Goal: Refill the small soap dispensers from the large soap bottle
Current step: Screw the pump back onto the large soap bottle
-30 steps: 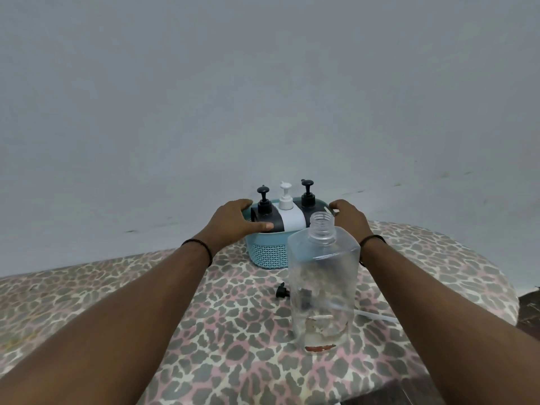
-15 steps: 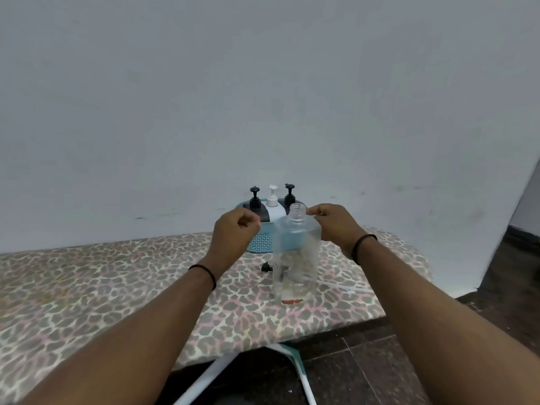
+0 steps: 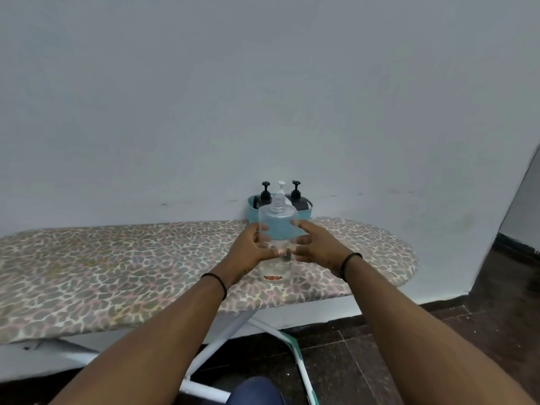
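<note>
The large soap bottle (image 3: 277, 229) is clear, uncapped and nearly empty, and stands on the leopard-print ironing board (image 3: 117, 264). My left hand (image 3: 252, 254) wraps its left side, thumb across the front. My right hand (image 3: 317, 248) presses on the right side with thumb and fingertips, fingers spread. Behind the bottle, against the wall, a teal basket (image 3: 307, 210) holds three small dispensers: a black one (image 3: 265, 194), a white one (image 3: 281, 188) and another black one (image 3: 296, 193). All three have their pumps on.
The board's rounded end (image 3: 406, 258) lies to the right, with dark tiled floor (image 3: 496, 317) beyond. White board legs (image 3: 222, 331) cross below the front edge. A grey wall (image 3: 263, 97) stands right behind the basket. My knee (image 3: 257, 391) shows at the bottom.
Both hands left the basket's sides and came back to the large bottle, closing on it from left and right. The view pulled back, so more of the board and floor shows.
</note>
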